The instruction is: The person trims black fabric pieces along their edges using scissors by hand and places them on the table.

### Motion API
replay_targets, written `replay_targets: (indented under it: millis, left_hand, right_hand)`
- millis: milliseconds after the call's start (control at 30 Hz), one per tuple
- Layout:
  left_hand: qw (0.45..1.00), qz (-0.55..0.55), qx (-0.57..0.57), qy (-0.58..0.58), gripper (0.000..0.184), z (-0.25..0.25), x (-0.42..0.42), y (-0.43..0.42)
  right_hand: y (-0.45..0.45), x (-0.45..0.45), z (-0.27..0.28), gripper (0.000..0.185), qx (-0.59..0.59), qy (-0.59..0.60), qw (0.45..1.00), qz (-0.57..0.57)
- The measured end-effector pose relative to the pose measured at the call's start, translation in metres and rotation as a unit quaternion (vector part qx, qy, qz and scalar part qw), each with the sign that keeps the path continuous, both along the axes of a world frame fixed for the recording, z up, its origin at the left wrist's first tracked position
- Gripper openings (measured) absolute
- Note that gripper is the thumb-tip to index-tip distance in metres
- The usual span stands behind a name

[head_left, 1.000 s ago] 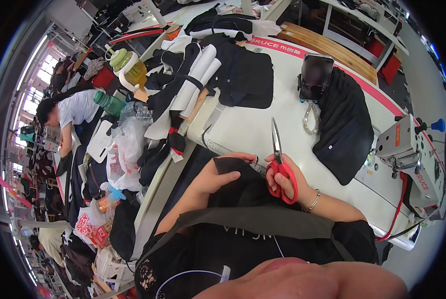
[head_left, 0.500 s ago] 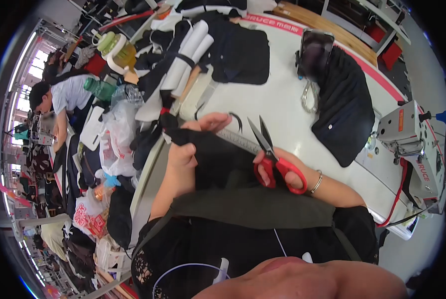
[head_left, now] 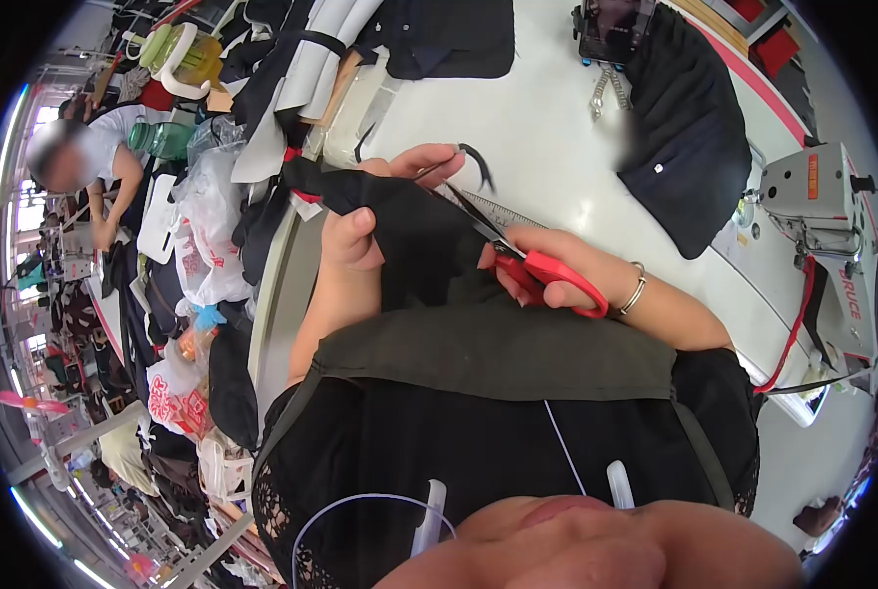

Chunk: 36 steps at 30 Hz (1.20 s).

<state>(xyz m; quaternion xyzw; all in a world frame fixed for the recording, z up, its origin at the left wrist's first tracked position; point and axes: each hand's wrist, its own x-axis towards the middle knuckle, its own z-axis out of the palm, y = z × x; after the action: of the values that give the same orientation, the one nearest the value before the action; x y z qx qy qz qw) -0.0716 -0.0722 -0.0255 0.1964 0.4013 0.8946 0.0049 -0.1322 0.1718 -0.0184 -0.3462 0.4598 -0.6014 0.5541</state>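
Note:
My left hand is closed on a piece of black fabric, thumb on top, with the cloth hanging toward my apron. Its fingers also hold up a thin black strip that curls over at the end. Red-handled scissors sit in my right hand, fingers through the loops. Their blades point up and left to the fabric's edge, close to my left fingertips, and look nearly closed. Part of a clear ruler shows on the white table behind the blades.
A sewing machine stands at the right. Dark folded fabric and a phone lie on the white table. Plastic bags, bottles and cloth crowd the left side. Another person bends over work at far left.
The scissors' blades have swung left and closed from wide apart, now reaching the fabric edge by my left fingers. The whole view has shifted, with the table's items sitting higher.

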Motion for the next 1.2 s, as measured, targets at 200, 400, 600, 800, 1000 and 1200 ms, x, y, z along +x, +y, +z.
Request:
replay_targets:
  millis: [200, 400, 600, 800, 1000, 1200]
  left_hand:
    - [1.000, -0.021, -0.005, -0.017, 0.030, 0.001, 0.001, 0.014]
    - [0.999, -0.002, -0.052, -0.003, 0.033, -0.003, -0.002, 0.017]
    - [0.997, -0.009, -0.029, -0.069, 0.029, 0.011, 0.008, 0.025]
    - [0.965, -0.037, -0.225, -0.132, 0.032, 0.016, 0.006, 0.019]
    - [0.888, 0.017, -0.460, -0.010, 0.030, 0.001, 0.003, 0.024]
    - [0.895, -0.066, -0.437, -0.059, 0.032, -0.003, 0.007, 0.034]
  right_hand:
    - [0.001, 0.000, -0.005, 0.099, -0.007, 0.035, 0.999, -0.027]
    - [0.002, -0.001, -0.012, 0.096, -0.014, 0.087, 0.995, -0.046]
    - [0.004, 0.002, -0.019, 0.086, -0.032, 0.103, 0.991, -0.084]
    - [0.003, 0.002, -0.024, 0.070, -0.103, 0.043, 0.985, -0.133]
    - [-0.004, 0.006, -0.035, 0.070, -0.147, 0.103, 0.948, -0.263]
    - [-0.009, 0.004, -0.026, 0.041, -0.097, 0.036, 0.941, -0.321]
